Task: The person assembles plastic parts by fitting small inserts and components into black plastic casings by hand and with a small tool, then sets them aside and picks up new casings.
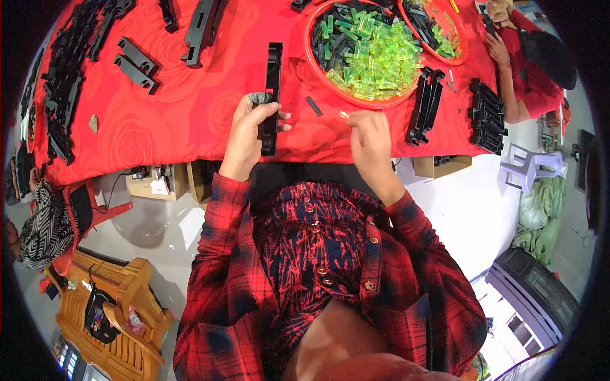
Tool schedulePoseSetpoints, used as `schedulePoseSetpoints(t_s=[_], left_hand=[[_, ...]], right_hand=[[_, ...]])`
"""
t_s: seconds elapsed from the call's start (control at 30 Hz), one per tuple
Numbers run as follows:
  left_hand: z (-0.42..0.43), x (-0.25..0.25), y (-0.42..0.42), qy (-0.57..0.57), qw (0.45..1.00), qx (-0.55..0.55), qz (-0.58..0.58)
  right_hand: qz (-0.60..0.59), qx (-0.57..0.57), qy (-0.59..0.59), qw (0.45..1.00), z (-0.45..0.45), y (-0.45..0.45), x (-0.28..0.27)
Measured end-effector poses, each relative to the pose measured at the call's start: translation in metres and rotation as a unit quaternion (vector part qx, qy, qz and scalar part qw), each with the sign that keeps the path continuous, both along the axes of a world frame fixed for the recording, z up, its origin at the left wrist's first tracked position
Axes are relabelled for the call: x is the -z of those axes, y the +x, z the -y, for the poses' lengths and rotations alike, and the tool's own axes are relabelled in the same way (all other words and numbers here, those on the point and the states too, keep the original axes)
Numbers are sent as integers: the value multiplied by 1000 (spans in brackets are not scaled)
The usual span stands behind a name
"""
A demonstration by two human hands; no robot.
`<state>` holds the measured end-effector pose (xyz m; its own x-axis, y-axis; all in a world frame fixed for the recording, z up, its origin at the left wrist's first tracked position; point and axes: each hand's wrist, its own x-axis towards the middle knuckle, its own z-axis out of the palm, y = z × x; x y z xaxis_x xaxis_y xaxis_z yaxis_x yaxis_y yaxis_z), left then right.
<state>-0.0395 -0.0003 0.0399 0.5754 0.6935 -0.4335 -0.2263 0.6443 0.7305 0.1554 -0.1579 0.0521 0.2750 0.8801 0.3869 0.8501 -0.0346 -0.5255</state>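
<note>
My left hand [243, 140] is wrapped round a long black plastic part [273, 76], held upright over the near edge of the red-covered table. Something grey [259, 98] shows at the fingers of that hand; its kind is unclear. To the right, my right hand [372, 143] is closed in a pinch, with a tiny bright bit [344, 115] at its fingertips, too small to name. Between the hands a small dark strip [314, 106] lies on the cloth. Just beyond my right hand stands a red-rimmed basin [309, 47] of clear yellow-green pieces [375, 57] and dark strips.
More black parts lie at left [63, 95], top [203, 28] and right [488, 117]. A second basin [460, 54] stands behind. A co-worker [530, 70] sits at right, another person [47, 222] at left. Cardboard boxes [441, 166] sit below the table edge.
</note>
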Motion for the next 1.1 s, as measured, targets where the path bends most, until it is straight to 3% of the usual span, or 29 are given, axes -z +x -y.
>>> schedulePoseSetpoints(t_s=[0.17, 0.43, 0.67, 0.77, 0.93, 1.0, 1.03, 1.1], left_hand=[[3, 4, 1, 6, 1000, 1, -2], [2, 15, -6, 33, 998, 22, 41], [2, 18, -7, 39, 998, 18, 53], [3, 19, -8, 44, 997, 16, 53], [5, 17, -5, 41, 997, 12, 60], [6, 16, -5, 43, 998, 6, 55], [6, 15, -6, 40, 998, 1, 53], [7, 13, -11, 50, 998, 25, 17]], right_hand=[[72, 86, 41, 993, -28, 38, -7], [160, 119, 111, 974, -91, 103, -14], [315, 150, -38, 936, -141, 128, -13], [347, 144, -30, 926, -145, 138, -4], [245, 158, -33, 956, -145, 137, -12], [105, 145, -72, 981, -143, 141, -20], [104, 140, -76, 982, -140, 140, -26], [-99, 125, -13, 987, -131, 133, -36]])
